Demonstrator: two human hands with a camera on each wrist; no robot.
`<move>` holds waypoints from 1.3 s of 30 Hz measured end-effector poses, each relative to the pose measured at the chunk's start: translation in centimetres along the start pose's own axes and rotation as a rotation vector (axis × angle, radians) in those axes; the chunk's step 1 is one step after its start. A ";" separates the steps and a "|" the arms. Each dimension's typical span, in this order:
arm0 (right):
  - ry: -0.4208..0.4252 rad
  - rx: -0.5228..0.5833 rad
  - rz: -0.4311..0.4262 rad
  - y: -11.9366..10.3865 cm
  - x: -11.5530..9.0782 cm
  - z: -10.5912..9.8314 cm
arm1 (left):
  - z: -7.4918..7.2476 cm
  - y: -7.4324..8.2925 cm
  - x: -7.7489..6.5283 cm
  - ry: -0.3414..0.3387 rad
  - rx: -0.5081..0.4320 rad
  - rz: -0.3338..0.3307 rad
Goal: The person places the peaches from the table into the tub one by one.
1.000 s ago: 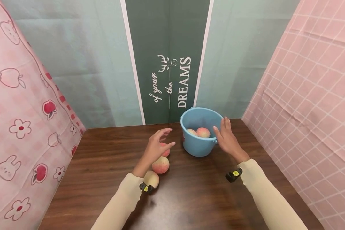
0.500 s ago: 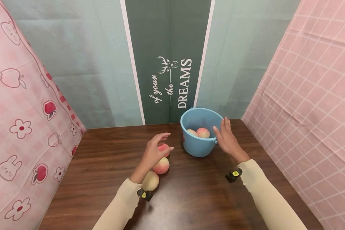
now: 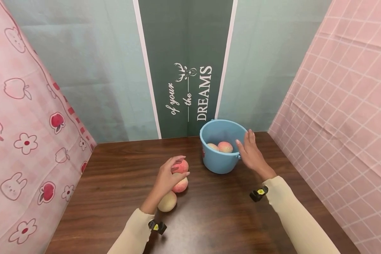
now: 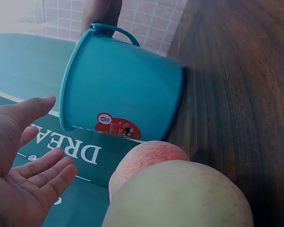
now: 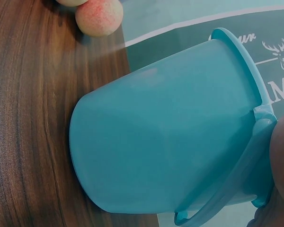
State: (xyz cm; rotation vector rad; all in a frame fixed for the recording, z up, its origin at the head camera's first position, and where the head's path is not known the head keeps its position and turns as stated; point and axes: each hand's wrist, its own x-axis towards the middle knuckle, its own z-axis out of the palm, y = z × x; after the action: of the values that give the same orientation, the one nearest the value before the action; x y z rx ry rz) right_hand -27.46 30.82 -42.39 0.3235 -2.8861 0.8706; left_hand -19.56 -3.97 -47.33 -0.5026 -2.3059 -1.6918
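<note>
In the head view my left hand (image 3: 166,178) hovers over the row of peaches with thumb and fingers apart, holding nothing. Nearest to it are a red peach (image 3: 182,165), partly behind the fingers, and a pink-yellow peach (image 3: 181,185) by the thumb. A pale yellow peach (image 3: 167,201) lies beside the wrist. My right hand (image 3: 254,158) rests against the right rim of the blue bucket (image 3: 220,164), its fingers fairly straight. Inside that upright bucket are two peaches (image 3: 225,147). In the right wrist view only part of the hand (image 5: 281,156) shows, beside the bucket's handle (image 5: 227,184).
All this stands on a dark wooden table (image 3: 209,218). A green curtain with white lettering (image 3: 187,91) hangs behind the bucket. Pink patterned cloths close off the left side (image 3: 25,141) and the right side (image 3: 346,116).
My left hand has moved down and back toward the person, over the peaches on the table. The right hand has stayed at the bucket's rim.
</note>
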 end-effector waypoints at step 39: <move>-0.003 0.017 0.005 -0.3 -0.6 0.5 | -3.3 -2.7 -8.2 0.147 0.038 -0.087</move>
State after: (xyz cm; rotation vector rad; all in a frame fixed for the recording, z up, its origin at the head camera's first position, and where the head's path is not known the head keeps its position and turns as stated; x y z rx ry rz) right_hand -26.83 30.41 -42.76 0.3190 -2.8846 0.8974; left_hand -13.25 -8.99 -51.88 -0.2635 -2.2791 -1.6602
